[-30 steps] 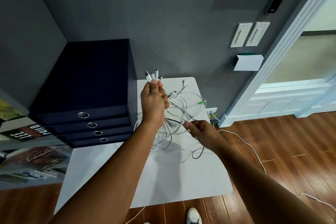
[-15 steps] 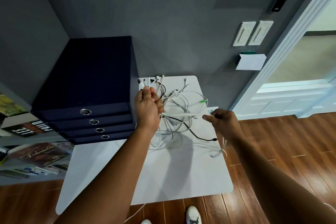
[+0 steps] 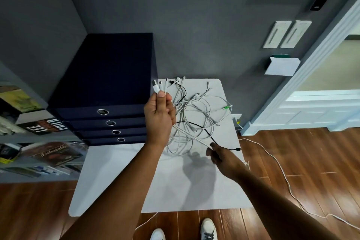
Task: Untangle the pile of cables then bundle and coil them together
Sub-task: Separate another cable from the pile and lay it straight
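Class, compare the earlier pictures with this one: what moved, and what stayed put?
The right hand drew a white cable out rightward, then down toward the table's near edge. The left hand keeps its grip on the connector ends; the tangle stays on the table.

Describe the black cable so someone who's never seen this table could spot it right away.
Look at the white table beside the dark drawer cabinet. In the cable pile, the black cable runs from the left hand past the right hand, ending near the table's right edge. The others are white or grey.
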Demonstrator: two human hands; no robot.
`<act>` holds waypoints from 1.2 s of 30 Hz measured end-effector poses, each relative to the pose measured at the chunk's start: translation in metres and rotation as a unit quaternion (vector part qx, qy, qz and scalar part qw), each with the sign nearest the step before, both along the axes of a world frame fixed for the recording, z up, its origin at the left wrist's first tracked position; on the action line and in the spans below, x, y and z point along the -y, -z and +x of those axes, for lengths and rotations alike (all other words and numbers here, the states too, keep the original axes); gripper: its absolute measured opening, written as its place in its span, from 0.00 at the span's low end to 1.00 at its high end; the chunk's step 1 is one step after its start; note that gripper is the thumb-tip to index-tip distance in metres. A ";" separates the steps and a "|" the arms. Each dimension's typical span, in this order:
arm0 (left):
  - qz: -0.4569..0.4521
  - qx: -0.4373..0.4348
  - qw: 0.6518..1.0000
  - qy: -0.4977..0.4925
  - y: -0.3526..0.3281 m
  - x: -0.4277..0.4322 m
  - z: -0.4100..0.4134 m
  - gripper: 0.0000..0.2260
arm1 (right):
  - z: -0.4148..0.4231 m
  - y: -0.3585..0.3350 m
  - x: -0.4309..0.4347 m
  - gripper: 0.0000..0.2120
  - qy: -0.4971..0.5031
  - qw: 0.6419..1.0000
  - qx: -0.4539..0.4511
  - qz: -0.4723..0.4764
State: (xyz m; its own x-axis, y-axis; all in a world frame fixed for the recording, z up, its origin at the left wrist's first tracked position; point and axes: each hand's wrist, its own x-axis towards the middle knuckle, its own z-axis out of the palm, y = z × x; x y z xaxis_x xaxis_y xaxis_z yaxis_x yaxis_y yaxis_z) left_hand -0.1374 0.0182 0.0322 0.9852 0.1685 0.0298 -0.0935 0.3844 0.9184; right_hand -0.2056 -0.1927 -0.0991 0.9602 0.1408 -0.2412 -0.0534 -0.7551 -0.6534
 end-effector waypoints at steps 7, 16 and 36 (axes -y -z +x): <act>-0.057 0.083 0.985 -0.140 0.009 -0.072 -0.012 0.17 | 0.003 -0.002 -0.055 0.21 -0.019 0.996 -0.077 0.043; -0.019 -0.069 0.949 -0.308 0.085 -0.172 -0.026 0.11 | -0.013 0.028 -0.121 0.11 -0.148 0.989 -0.011 -0.026; 0.466 -0.420 0.758 -0.182 0.187 -0.291 -0.072 0.17 | -0.007 0.049 -0.171 0.10 -0.146 0.983 0.007 -0.111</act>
State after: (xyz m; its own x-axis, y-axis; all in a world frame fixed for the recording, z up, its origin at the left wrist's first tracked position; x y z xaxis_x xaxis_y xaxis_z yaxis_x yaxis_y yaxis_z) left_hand -0.2095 0.3095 -0.1545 0.6162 0.7249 -0.3079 0.7293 -0.3776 0.5706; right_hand -0.2128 -0.0218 -0.1486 0.8902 0.3561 -0.2841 0.1947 -0.8613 -0.4694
